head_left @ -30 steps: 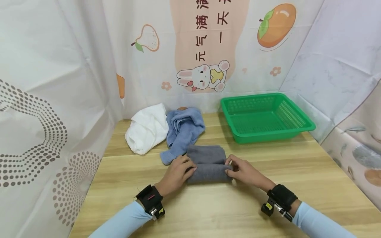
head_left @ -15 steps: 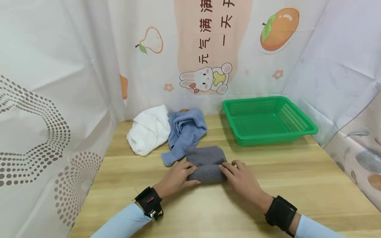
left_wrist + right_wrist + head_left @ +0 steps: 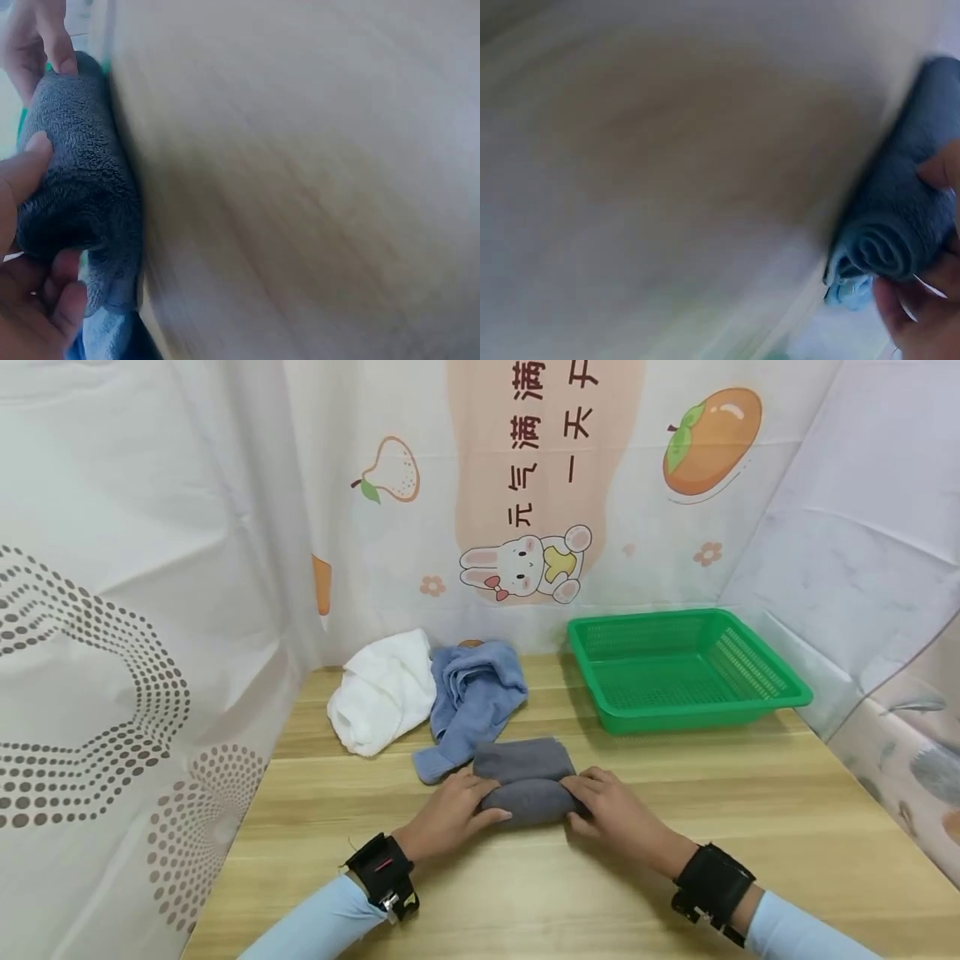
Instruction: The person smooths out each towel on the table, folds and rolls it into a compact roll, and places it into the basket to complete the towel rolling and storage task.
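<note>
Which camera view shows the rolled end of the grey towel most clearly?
The right wrist view: it looks at the end of the grey towel, so the spiral layers show. The head view shows the towel from above, between both hands, its ends covered. The left wrist view shows only its fuzzy side.

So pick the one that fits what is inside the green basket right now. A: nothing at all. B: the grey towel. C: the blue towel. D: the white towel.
A: the green basket shows only bare mesh, while the grey towel lies between both hands, and the white towel and blue towel lie on the table.
</note>
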Available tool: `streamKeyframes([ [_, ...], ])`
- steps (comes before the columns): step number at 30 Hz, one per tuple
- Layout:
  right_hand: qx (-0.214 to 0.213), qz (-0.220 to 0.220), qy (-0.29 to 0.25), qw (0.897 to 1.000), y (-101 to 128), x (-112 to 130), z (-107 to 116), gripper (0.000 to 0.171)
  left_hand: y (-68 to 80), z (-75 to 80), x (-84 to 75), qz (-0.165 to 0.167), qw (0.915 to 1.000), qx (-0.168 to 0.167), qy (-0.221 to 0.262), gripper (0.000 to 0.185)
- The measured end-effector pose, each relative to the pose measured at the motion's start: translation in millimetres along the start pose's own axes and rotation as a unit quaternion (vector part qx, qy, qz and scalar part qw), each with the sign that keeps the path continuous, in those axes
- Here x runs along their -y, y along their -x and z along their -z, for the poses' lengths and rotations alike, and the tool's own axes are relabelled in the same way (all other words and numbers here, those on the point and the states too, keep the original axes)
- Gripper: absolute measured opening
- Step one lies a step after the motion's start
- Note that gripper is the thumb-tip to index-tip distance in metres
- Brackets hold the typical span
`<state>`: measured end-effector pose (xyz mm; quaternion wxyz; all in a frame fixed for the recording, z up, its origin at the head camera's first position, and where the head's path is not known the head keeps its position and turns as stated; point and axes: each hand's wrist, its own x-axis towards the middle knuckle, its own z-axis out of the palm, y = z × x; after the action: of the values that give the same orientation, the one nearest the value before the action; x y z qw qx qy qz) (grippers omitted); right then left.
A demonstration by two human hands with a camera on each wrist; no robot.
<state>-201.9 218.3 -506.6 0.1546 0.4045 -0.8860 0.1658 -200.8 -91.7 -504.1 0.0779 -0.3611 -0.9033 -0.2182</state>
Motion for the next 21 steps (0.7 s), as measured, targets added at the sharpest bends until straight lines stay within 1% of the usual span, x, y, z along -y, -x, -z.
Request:
streamKeyframes([
  [1,0.021,-0.022,-0.038,0.999,-1.5,-1.9,2.2,0.044,0.1,0.3,0.4,0.015,0.9995,0.011,0.027,0.050],
  [2,0.045,-0.047,-0.081,0.995,-3.1,-3.5,4.8,0.043,0.4,0.7,0.9,0.031,0.9977,0.020,0.056,0.050],
  [3,0.069,-0.075,-0.126,0.987,-4.7,-5.0,7.6,0.042,0.7,1.2,1.7,0.045,0.9951,0.027,0.084,0.048],
  [4,0.090,-0.102,-0.172,0.976,-6.2,-6.7,10.1,0.041,1.1,1.5,2.6,0.058,0.9920,0.031,0.107,0.046],
  [5,0.108,-0.126,-0.224,0.960,-7.4,-8.2,11.9,0.041,1.5,2.0,3.6,0.068,0.9891,0.033,0.127,0.043],
  [7,0.136,-0.174,-0.315,0.923,-8.6,-11.3,14.8,0.039,1.5,2.0,5.6,0.073,0.9859,0.027,0.148,0.035],
  [9,0.150,-0.211,-0.383,0.887,-8.0,-13.3,15.6,0.035,0.9,1.2,6.1,0.056,0.9900,0.003,0.130,0.030],
  [10,0.153,-0.224,-0.410,0.871,-7.5,-14.3,15.5,0.034,0.3,0.5,5.8,0.041,0.9931,-0.012,0.109,0.027],
  [11,0.154,-0.235,-0.427,0.859,-6.9,-14.9,15.2,0.033,-0.6,-0.3,5.1,0.023,0.9958,-0.031,0.083,0.024],
  [12,0.153,-0.243,-0.432,0.855,-6.5,-15.4,15.1,0.031,-1.7,-1.4,4.3,-0.001,0.9973,-0.050,0.054,0.022],
  [13,0.152,-0.249,-0.434,0.852,-6.5,-15.7,14.2,0.030,-2.2,-2.1,2.9,-0.025,0.9971,-0.069,0.023,0.019],
  [14,0.151,-0.250,-0.432,0.854,-7.0,-15.9,13.6,0.029,-2.7,-2.5,1.3,-0.051,0.9949,-0.087,-0.008,0.016],
  [15,0.148,-0.248,-0.427,0.857,-7.8,-15.4,13.0,0.028,-2.9,-2.6,-0.1,-0.074,0.9915,-0.101,-0.036,0.015],
  [16,0.142,-0.245,-0.416,0.864,-8.7,-14.7,12.8,0.027,-2.5,-2.6,-1.2,-0.095,0.9873,-0.111,-0.062,0.015],
  [17,0.134,-0.241,-0.396,0.876,-9.6,-13.1,12.7,0.026,-1.7,-2.3,-2.1,-0.112,0.9837,-0.115,-0.082,0.017],
  [18,0.124,-0.232,-0.373,0.890,-10.3,-11.0,12.7,0.025,-0.4,-1.7,-2.6,-0.124,0.9810,-0.114,-0.097,0.022],
  [19,0.110,-0.222,-0.344,0.906,-10.7,-8.3,12.6,0.023,1.2,-0.6,-2.8,-0.131,0.9798,-0.106,-0.108,0.031],
  [21,0.068,-0.187,-0.264,0.944,-10.2,-0.3,12.5,0.022,3.4,1.6,-2.8,-0.136,0.9797,-0.080,-0.124,0.049],
])
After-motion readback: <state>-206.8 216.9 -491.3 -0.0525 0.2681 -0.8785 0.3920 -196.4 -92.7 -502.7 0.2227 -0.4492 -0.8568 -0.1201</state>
